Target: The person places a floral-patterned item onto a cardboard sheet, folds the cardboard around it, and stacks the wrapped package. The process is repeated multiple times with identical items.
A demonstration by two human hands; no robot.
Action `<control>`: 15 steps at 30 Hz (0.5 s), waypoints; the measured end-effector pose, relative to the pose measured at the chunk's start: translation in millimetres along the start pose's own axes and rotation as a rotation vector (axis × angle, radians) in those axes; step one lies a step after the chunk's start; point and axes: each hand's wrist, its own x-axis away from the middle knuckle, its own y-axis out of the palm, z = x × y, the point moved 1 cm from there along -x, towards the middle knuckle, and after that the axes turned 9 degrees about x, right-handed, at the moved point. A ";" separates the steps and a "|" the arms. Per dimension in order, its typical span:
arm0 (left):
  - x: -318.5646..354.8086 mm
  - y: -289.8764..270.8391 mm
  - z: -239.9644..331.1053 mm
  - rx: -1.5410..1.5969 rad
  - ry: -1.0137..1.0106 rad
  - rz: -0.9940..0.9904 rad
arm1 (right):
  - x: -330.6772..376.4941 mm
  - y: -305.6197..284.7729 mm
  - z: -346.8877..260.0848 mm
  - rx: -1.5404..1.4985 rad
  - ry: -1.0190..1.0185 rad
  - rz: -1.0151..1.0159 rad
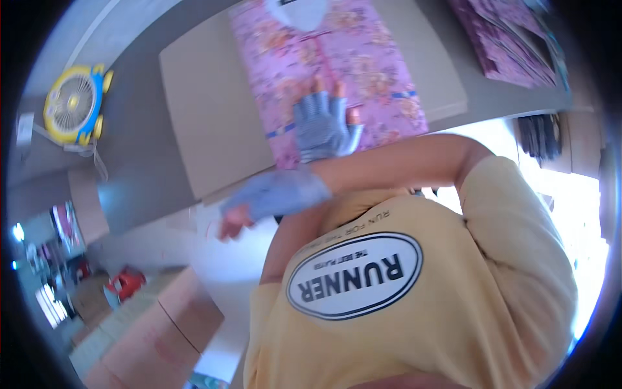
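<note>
- The person's right hand (324,123), in a grey-blue fingerless glove, lies palm down on a pink floral garment (337,71); its fingers (339,89) are stretched out and slightly spread, gripping nothing, only pressing on the cloth
- The garment lies spread lengthwise on a beige board (207,110), which rests on a grey table (142,162); the hand is on the end of the garment nearest the person
- The left hand (259,201), gloved the same way, hovers off the near edge of the board, apart from the garment; its bare fingers (230,227) are curled inward, and I cannot tell whether they hold anything
- The work in hand looks like flattening the cloth against the board; to do it well, the flat palm should bear down evenly, so the thin fabric does not bunch under the glove
- Sliding outward from the middle of the garment seems wiser than pushing toward the edge, where the cloth could slip off the board
- The left hand would help most by pinning the near hem, since one hand alone may drag the whole garment along
- A yellow and blue fan (72,107) sits well apart at the far left of the table, and a stack of magenta cloth (505,39) lies at the far right; neither is in the way
- Cardboard boxes (162,324) stand on the floor, below and to the left
</note>
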 end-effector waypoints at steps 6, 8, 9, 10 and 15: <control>-25.3 -1.5 22.5 -0.127 0.083 -0.075 | 218.1 -35.4 46.1 0.133 0.570 0.394; -20.5 -15.2 28.7 -0.149 0.047 -0.130 | 240.2 -32.2 87.2 -0.407 0.397 0.877; -9.4 -17.5 34.0 -0.146 0.040 -0.140 | 239.8 -30.9 97.0 -0.363 0.232 0.928; 4.7 -21.3 38.1 -0.144 0.021 -0.149 | 232.7 -30.5 102.1 -0.370 0.228 0.935; 27.4 -24.9 58.8 0.043 0.071 -0.192 | 243.0 -27.9 137.7 0.269 0.278 0.784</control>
